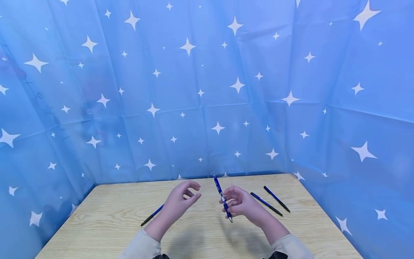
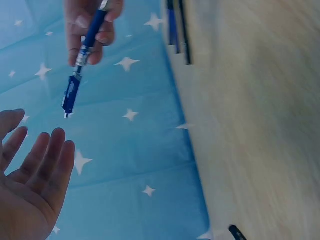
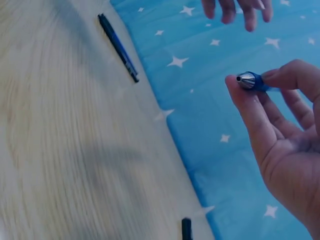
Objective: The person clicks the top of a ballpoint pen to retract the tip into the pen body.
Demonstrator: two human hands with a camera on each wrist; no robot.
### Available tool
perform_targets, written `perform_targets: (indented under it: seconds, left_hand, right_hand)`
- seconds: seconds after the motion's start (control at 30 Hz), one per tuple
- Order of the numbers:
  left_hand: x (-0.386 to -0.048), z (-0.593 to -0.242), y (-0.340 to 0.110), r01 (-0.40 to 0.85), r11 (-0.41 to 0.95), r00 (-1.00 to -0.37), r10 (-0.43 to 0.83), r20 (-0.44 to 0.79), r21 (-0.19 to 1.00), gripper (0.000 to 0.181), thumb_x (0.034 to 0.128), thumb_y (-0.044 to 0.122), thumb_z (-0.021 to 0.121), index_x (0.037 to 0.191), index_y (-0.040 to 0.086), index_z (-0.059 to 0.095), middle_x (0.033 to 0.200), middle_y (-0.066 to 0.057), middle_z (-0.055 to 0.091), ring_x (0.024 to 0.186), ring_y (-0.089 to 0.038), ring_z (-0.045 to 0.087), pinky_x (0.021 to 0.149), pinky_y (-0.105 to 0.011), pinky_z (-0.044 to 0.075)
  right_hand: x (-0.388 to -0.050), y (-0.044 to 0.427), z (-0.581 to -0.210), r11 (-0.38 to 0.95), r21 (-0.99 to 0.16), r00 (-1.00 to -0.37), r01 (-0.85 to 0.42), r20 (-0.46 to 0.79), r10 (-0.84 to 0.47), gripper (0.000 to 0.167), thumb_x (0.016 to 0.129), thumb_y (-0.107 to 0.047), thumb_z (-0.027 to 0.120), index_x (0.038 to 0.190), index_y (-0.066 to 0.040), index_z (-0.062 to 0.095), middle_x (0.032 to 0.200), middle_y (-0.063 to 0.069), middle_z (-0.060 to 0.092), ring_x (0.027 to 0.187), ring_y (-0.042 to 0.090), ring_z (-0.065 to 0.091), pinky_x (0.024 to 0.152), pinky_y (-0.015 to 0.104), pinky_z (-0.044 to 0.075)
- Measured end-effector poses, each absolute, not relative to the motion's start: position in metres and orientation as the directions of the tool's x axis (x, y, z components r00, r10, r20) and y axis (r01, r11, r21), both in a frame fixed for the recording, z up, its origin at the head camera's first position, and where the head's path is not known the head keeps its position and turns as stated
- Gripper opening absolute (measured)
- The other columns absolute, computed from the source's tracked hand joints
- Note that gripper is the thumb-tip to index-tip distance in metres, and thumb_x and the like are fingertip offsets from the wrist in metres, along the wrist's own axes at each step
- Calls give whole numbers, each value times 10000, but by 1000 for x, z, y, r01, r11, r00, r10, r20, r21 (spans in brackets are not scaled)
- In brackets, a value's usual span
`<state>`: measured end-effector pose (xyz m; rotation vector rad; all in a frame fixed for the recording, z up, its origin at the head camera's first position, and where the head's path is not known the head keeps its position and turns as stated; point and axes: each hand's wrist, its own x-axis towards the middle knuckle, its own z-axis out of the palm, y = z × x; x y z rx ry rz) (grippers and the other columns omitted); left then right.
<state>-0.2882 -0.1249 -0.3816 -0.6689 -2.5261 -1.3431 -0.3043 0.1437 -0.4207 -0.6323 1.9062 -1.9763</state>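
1. A blue curtain (image 1: 200, 136) printed with white stars hung behind the table (image 1: 113, 230) and along both its sides; folds and creases ran across the cloth.
2. The table had a pale, wood-grained top, with soft shadows falling on it below the hands.
3. The right hand (image 1: 244, 207) pinched a blue pen (image 1: 223, 199) between thumb and fingers, raised above the table. Its silver tip slanted down toward the person, and its other end pointed up and away.
4. The left hand (image 1: 181, 201) was open and raised near the pen, apart from it, its fingers relaxed and gently bent.
5. A second pen (image 1: 152, 215) lay on the table at the left, black end toward the person, its blue end reaching behind the left hand.
6. Two more pens lay slanted beyond the right hand, a nearer one (image 1: 266, 204) and a farther one (image 1: 276, 198), side by side but apart. They looked blurred from the left wrist, so their finer markings were hard to judge.
7. Light sleeves (image 1: 142, 246) covered both forearms.
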Motion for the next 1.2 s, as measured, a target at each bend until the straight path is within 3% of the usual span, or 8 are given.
perform_targets:
  seconds: [0.27, 0.5, 0.83, 1.2]
  left_hand:
    - [-286, -398, -135, 490, 543, -865, 397, 306, 682, 176, 950, 229, 663, 1113, 161, 652, 1089, 14, 621, 831, -106, 620, 663, -272, 523]
    - [-283, -409, -143, 490, 563, -859, 442, 258, 666, 119, 948, 207, 664, 1067, 205, 661, 1100, -12, 633, 796, -66, 609, 663, -265, 522]
    - [-281, -415, -149, 494, 555, -850, 469, 239, 669, 97, 949, 200, 662, 1045, 194, 662, 1078, -27, 639, 785, -64, 602, 659, -258, 519]
    - [-278, -426, -155, 483, 579, -851, 488, 195, 657, 99, 952, 210, 655, 1049, 232, 654, 1087, 11, 627, 787, -47, 586, 658, -260, 509]
  right_hand:
    - [-314, 153, -432, 43, -998, -850, -52, 22, -526, 459, 816, 89, 609, 1260, 32, 510, 1135, 236, 606, 966, 428, 636, 713, 403, 562]
    - [-323, 161, -446, 116, -993, -862, -2, -57, -504, 417, 830, 73, 608, 1236, 58, 510, 1132, 203, 600, 966, 408, 642, 732, 393, 556]
    - [-327, 170, -468, 231, -972, -891, 29, -130, -436, 477, 768, 92, 672, 1226, 59, 547, 1062, 129, 617, 872, 227, 631, 720, 372, 558]
    - [-330, 169, -475, 300, -951, -916, 75, -184, -355, 414, 744, 153, 706, 1133, 62, 598, 957, 106, 634, 804, 185, 616, 664, 317, 544]
